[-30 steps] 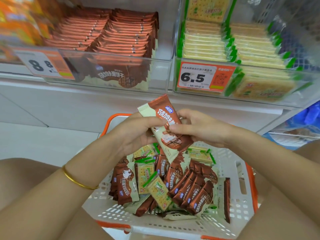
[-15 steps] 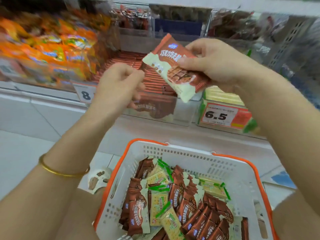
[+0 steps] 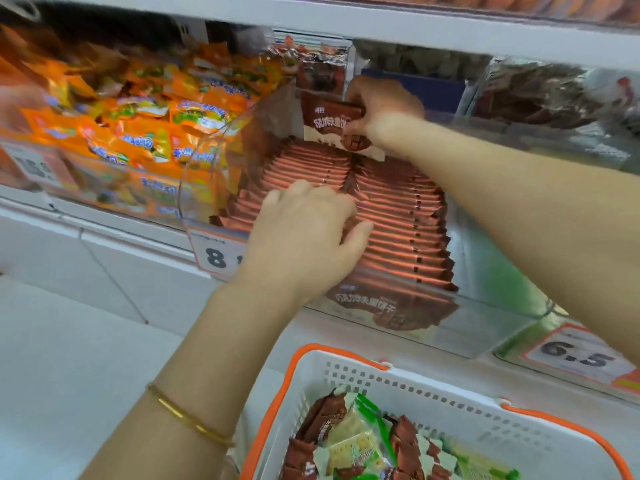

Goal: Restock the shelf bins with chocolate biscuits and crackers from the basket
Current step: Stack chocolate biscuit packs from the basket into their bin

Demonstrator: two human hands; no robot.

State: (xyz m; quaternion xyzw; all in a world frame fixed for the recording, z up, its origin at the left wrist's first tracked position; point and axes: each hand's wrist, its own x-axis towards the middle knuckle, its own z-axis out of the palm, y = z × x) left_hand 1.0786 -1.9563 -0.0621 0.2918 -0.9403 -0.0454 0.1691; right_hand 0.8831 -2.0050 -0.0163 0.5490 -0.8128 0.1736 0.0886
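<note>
My right hand [image 3: 382,107] grips a brown chocolate biscuit pack [image 3: 329,124] upright at the back of the clear shelf bin [image 3: 485,327]. That bin holds two rows of the same brown packs [image 3: 398,216] standing on edge. My left hand [image 3: 304,233] rests on the front part of the left row, fingers curled down among the packs. Below stands the white basket with orange rim [image 3: 450,393], holding brown biscuit packs [image 3: 318,431] and green cracker packs [image 3: 360,441].
A bin of orange snack bags [image 3: 145,133] sits to the left. Price tags read 8 [image 3: 216,258] and 6.5 [image 3: 578,355]. An upper shelf edge [image 3: 346,19] runs overhead, with dark snack packs [image 3: 547,98] behind at the right.
Both hands rose from over the basket to the shelf bin. The biscuit pack passed into my right hand alone and went to the back of the bin; my left hand came down onto the packs.
</note>
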